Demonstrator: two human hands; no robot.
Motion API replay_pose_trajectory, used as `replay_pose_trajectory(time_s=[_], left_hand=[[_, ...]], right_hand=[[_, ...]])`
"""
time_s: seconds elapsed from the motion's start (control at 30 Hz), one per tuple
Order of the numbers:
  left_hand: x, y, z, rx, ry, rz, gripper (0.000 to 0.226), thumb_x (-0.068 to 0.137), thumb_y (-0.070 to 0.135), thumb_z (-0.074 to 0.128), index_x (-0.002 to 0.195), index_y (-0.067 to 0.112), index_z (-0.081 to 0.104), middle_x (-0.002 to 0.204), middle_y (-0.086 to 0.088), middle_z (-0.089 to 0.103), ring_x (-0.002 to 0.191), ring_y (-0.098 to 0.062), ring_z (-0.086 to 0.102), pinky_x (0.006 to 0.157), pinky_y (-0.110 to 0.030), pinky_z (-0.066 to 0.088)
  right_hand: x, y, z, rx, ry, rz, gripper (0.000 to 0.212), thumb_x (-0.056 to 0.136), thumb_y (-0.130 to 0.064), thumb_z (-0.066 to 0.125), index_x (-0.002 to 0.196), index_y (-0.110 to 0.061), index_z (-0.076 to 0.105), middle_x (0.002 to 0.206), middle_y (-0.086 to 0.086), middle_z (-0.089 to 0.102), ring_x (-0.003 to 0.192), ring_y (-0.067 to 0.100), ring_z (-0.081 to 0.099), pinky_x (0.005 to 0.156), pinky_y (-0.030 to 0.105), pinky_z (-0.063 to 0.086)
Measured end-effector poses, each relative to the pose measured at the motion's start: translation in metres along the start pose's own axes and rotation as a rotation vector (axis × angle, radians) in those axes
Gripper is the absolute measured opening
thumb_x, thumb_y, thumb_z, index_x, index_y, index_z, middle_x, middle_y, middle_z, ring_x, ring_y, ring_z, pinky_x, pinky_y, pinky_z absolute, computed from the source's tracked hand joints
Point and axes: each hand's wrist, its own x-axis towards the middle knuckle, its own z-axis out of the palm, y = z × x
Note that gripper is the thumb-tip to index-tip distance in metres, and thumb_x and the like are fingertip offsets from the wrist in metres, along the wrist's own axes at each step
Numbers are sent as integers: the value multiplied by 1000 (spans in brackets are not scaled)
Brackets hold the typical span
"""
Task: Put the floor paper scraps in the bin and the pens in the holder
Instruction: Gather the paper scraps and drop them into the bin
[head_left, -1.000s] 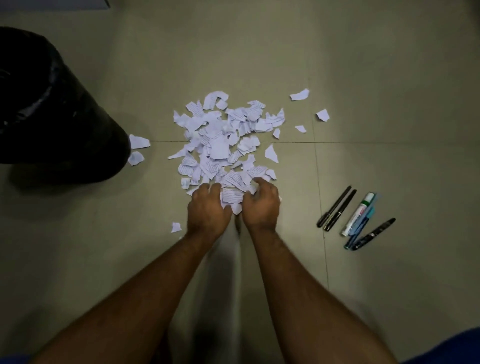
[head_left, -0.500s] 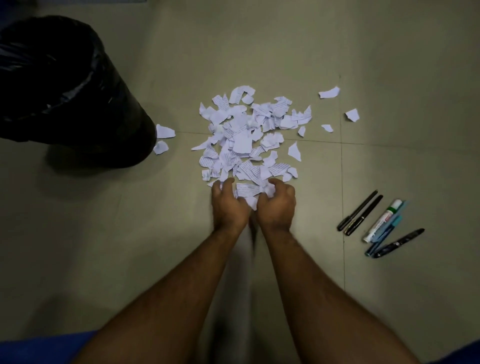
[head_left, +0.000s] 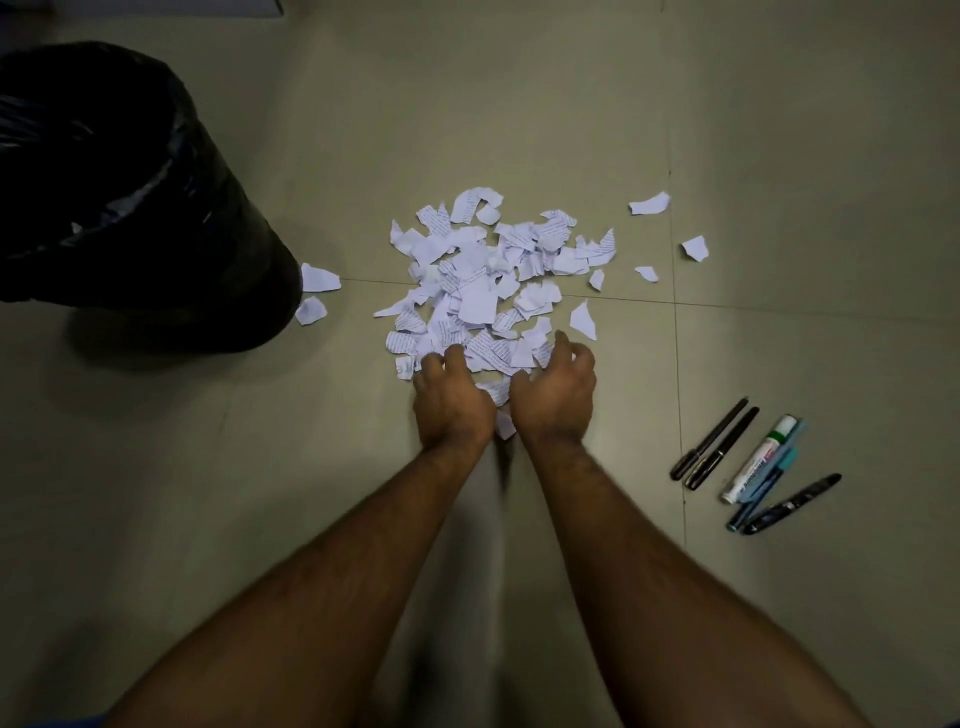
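Head view is showing you the paper scraps (head_left: 488, 291), torn white pieces with printed lines, lying heaped on the floor (head_left: 779, 130) at a tile joint. Your left hand (head_left: 451, 397) and right hand (head_left: 557, 394) are curling their fingers into the near edge, gripping scraps between them. Six stray pieces are lying apart, two just beside the black-lined bin (head_left: 130, 197) on the left. Five pens (head_left: 753, 465) are lying together to your right.

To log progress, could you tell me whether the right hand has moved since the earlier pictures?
Yes: the right hand reached forward into the white torn paper scraps, nearer the floor-tile seam.
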Motion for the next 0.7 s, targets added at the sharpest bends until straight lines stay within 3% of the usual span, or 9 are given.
replay_pose_trajectory(time_s=[0.07,0.17,0.27,0.4,0.47,0.57,0.7], left_hand=[[18,-2,1,195,-102,122,76,82,30,67,147,20,31,150,-15,32,136,-36,35,105,-46,38],[42,-1,-1,393,-421,136,108,75,62,68,154,32,1,162,-12,0,147,-42,6,112,-59,23],[39,-3,1,495,-580,157,121,63,64,78,154,34,3,161,-13,1,145,-46,9,107,-57,35],[23,-5,-4,513,-409,316,79,81,45,70,148,27,31,145,-12,38,126,-36,43,91,-41,48],[18,-4,-9,525,-356,360,67,85,34,69,143,23,38,136,-11,49,117,-33,53,85,-39,49],[14,-9,-12,564,-275,342,67,82,19,72,139,20,37,130,-10,53,110,-31,59,77,-38,51],[17,-20,-6,481,-103,246,65,89,23,62,146,25,31,134,-8,45,111,-28,54,68,-35,51]], right_hand=[[10,-1,2,-141,-71,-26,76,78,-28,68,146,-14,38,150,15,34,131,37,39,101,42,41],[22,1,2,-279,-179,-57,76,75,-32,72,143,-19,41,144,14,39,126,38,40,97,39,43],[21,10,-1,-401,-201,-181,74,77,-36,72,143,-26,41,135,13,44,118,35,44,91,38,44],[16,14,2,-495,-201,-321,75,82,-48,66,147,-29,37,133,13,46,112,34,47,86,38,44],[17,8,4,-505,-209,-345,61,84,-44,64,140,-28,46,128,13,48,108,33,48,82,37,44],[15,2,8,-512,-215,-398,35,89,-29,58,124,-24,60,120,11,53,103,32,52,75,35,44],[12,5,12,-497,-175,-393,25,91,-20,54,113,-21,66,111,10,57,100,32,54,67,32,40]])
